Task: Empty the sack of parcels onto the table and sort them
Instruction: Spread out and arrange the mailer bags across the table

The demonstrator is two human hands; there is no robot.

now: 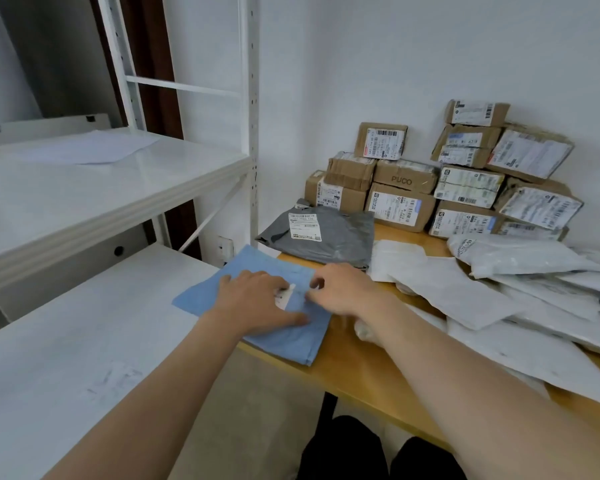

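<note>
We see both hands over a flat blue parcel (284, 341) that straddles the near-left corner of the wooden tabletop (361, 372) and the edge of a white lower shelf (101, 323). The left hand (257, 299) lies palm down on the parcel, fingers straight and slightly spread, thumb stretched toward the right hand. The right hand (342, 289) rests just beside it with its fingers bent down onto the parcel, next to a small white label (286, 295) that shows between the two hands. Motion blur keeps us from telling whether these fingers pinch anything or merely touch. Just beyond the hands lies a grey plastic mailer (336, 237) bearing a printed label. Behind it, against the wall, we note a stack of labelled cardboard boxes (406, 176), several layers high. To the right of the right hand, white plastic mailers (465, 296) lie overlapping in a loose heap across the tabletop. To the left of the left hand and above it, an upper shelf (84, 195) carries a single white sheet (90, 147). The blue parcel looks thin, soft and faintly creased.
</note>
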